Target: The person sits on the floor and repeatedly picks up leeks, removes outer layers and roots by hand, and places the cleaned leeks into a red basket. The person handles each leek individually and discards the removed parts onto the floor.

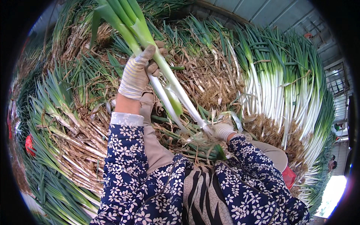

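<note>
My left hand [137, 71], in a striped knit work glove with a soiled palm side, grips a few long-stemmed green onions [180, 90] below their leaves. Their leaves point up and away; the white shanks slant down to the right. A loose pale-green sheath [173, 102] hangs between two of the shanks. My right hand [224, 131], gloved too, is at the root end of the longer shank. Its fingers are partly hidden and blurred, so their grip is unclear. Blurred roots and loose strips lie beneath, over green leaf scraps [194, 147] between my legs.
To the right, cleaned white-stemmed onions [270, 87] stand in a dense row, roots low. Soil-stained onions [81, 132] are heaped on the left, with more [208, 76] ahead. Beside my right leg is a red object [288, 177]. Behind the piles rises a metal-panel wall [253, 11].
</note>
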{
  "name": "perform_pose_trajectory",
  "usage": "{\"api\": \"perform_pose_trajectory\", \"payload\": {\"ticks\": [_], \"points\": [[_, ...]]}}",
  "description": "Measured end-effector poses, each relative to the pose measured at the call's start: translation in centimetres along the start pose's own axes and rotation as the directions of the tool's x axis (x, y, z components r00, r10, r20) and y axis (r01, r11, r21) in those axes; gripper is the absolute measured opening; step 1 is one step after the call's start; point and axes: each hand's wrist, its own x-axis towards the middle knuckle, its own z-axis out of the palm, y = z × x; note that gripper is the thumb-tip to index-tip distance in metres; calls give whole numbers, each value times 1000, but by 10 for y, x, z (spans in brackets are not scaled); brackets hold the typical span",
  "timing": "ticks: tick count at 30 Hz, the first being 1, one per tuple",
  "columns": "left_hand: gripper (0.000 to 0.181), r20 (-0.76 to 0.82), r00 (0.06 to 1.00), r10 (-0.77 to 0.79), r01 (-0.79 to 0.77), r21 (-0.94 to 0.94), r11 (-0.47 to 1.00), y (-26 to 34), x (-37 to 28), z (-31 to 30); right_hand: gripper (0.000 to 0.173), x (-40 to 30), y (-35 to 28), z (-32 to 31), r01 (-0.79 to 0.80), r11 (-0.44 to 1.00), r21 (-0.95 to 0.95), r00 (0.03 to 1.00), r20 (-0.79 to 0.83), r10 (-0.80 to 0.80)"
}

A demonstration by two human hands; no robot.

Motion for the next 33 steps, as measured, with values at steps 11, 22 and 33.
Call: {"api": "perform_pose_trajectory", "payload": {"ticks": [11,22,33], "points": [[40,-218,976,-15,20,20,1000,-20,9,-1,69,-18,-137,-161,794,138,592,607,-759,-234],[35,-346,938,20,-20,3,1000,15,2,-46,72,-60,-65,-56,475,597,647,867,-462,-190],[26,-205,979,0,-72,-344,936,-13,20,-59,65,-67,-64,-52,468,599,649,862,-485,-148]]}}
